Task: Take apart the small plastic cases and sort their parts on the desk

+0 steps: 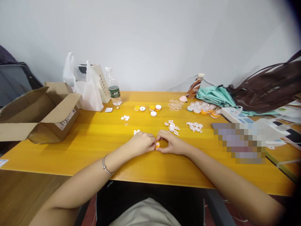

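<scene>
Between my two hands, just above or on the yellow table [94, 157], is a small round orange-and-white disc [157, 144]. My left hand [144, 142] is closed at the disc's left side, its fingertips partly hiding it. My right hand [171, 142] curves thumb and forefinger around the right side, gripping the edge. Small white round pieces [136, 131] lie just beyond my left hand. White openwork pieces [172, 126] are heaped beyond my right hand, with a second heap of white openwork pieces [194, 126] farther right.
Yellow and white discs [153, 113] and clear rings [175, 105] sit farther back. Assembled clear-topped pieces [203, 108] stand at the right. An open cardboard box [56, 125], a white plastic bag [87, 94] and a water bottle [114, 89] occupy the left; a brown bag [263, 89] is at far right.
</scene>
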### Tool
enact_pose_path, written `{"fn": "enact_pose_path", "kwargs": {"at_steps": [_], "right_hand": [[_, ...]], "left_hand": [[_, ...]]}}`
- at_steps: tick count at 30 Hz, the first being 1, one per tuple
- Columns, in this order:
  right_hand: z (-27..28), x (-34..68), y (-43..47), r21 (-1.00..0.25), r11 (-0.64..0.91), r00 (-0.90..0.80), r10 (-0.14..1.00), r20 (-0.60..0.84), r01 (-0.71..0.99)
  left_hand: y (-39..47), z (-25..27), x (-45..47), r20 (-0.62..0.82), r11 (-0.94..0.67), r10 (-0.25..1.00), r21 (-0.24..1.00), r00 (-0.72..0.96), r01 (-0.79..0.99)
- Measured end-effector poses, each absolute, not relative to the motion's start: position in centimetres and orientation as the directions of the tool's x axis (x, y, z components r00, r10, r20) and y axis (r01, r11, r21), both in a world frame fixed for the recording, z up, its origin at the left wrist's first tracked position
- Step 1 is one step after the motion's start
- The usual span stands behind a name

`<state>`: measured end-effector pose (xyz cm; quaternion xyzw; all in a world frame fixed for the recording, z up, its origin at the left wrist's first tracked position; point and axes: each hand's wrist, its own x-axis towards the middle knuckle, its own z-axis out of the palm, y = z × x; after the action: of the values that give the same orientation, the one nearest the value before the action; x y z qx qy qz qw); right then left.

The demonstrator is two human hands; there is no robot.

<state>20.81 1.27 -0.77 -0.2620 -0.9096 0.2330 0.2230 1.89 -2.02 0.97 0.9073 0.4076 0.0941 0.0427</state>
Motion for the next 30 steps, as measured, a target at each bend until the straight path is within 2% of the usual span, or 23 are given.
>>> {"fn": "enact_pose_path", "kwargs": {"at_steps": [2,6,11,15,20,30], "right_hand": [[-0.8,20.8,1.2,-0.539,0.753,-0.76,0.584,0.285,0.377],[-0.7,20.9,1.2,-0.547,0.737,-0.75,0.604,0.27,0.396],[-0.6,20.9,1.2,-0.565,0.721,-0.754,0.61,0.245,0.4],[-0.8,21.0,1.4,-0.577,0.716,-0.757,0.608,0.239,0.393],[-0.9,21.1,1.5,-0.585,0.709,-0.761,0.608,0.225,0.394],[-0.7,21.1,1.4,-0.594,0.701,-0.76,0.612,0.219,0.394]], "left_hand": [[-1.9,1.3,1.6,0.153,-0.665,0.747,0.176,0.647,0.726],[-0.9,2.5,-0.5,0.231,-0.609,0.793,0.297,0.563,0.736],[1.2,3.4,-3.9,0.192,-0.468,0.883,0.273,0.429,0.841],[1.9,2.8,-4.6,0.105,-0.498,0.866,0.259,0.488,0.828],[1.8,2.5,-4.4,0.103,-0.513,0.858,0.222,0.503,0.829],[1.5,2.7,-4.5,0.089,-0.537,0.841,0.243,0.533,0.808]]}}
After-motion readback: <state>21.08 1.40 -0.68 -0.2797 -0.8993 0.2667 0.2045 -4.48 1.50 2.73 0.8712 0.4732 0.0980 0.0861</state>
